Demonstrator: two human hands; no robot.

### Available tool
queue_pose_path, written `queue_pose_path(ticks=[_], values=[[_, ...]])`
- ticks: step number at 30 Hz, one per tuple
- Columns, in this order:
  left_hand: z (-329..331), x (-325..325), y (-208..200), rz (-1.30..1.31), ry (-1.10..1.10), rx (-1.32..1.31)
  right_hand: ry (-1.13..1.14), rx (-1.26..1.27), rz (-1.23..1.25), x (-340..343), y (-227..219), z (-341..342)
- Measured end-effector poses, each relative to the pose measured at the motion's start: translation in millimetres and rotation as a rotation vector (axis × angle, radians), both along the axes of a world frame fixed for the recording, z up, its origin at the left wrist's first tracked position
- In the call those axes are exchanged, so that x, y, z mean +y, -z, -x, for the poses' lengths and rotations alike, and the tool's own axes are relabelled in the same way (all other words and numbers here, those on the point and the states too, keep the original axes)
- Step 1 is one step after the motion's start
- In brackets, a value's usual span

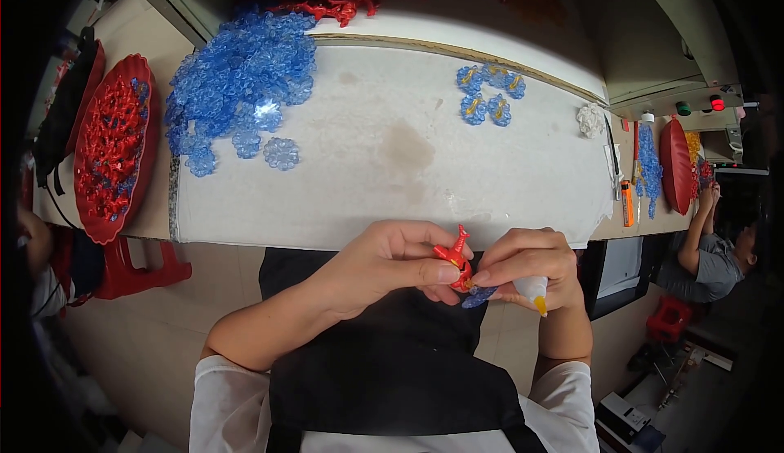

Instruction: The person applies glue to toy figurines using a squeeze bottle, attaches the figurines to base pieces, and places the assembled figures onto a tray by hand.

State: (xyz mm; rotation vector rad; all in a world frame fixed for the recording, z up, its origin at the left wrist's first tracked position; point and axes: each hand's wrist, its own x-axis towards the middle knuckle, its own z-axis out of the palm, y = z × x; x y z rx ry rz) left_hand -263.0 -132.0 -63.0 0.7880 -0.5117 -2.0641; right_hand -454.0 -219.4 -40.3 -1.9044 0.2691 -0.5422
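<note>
Over the near edge of the white-covered table, my left hand (384,264) pinches a small glossy red plastic figurine (460,267) between thumb and fingers. Close beside it, my right hand (535,253) has its thumb and forefinger at the figurine's lower end, where a blue translucent plastic piece (478,296) touches or nearly touches the red one. Tucked in the right hand's other fingers is a small white squeeze bottle (531,286), its yellow tip pointing down toward me. My fingers partly cover the joint between red and blue.
Blue flower-shaped pieces (245,69) are heaped at back left. Several blue pieces with yellow marks (486,95) lie at back right, near a crumpled white wad (591,119) and an orange tool (626,202). A red tray (147,147) holds red figurines. Another person (706,257) sits far right.
</note>
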Motion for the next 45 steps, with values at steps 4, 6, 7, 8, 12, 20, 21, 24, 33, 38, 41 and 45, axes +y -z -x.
queue_pose_path(ticks=[4, 6, 7, 8, 12, 20, 21, 24, 33, 38, 41, 45], values=[[0, -1, 5, -0.066, 0.06, 0.044, -0.066, -0.02, 0.034, -3, -2, -2], [-1, -1, 6, -0.065, 0.087, 0.047, -0.088, -0.01, 0.031, -5, -3, -2], [-1, -1, 6, -0.063, 0.114, 0.05, -0.11, 0.0, 0.028, -6, -3, -2], [-1, -2, 6, -0.064, 0.114, 0.05, -0.111, 0.0, 0.027, -6, -4, -3], [1, -1, 6, -0.081, 0.12, 0.05, -0.139, 0.046, 0.027, -7, -6, -2], [1, -4, -8, 0.008, 0.031, -0.051, 0.029, 0.025, 0.115, 0, -3, 0], [-1, -3, -8, 0.036, 0.039, -0.099, 0.048, 0.029, 0.14, 2, -3, -1], [-3, -4, -8, 0.089, 0.043, -0.168, 0.074, 0.038, 0.197, 3, -4, -2], [-2, 2, 2, 0.145, -0.091, -0.072, 0.226, 0.085, 0.437, 16, -4, -3], [0, 1, 7, 0.294, -0.045, -0.077, 0.307, 0.121, 0.436, 27, -6, -3], [-9, 6, 1, 0.308, -0.106, -0.142, 0.3, 0.092, 0.45, 28, -2, -11], [-21, 9, 6, 0.367, -0.119, -0.209, 0.213, 0.122, 0.466, 27, 1, -22]])
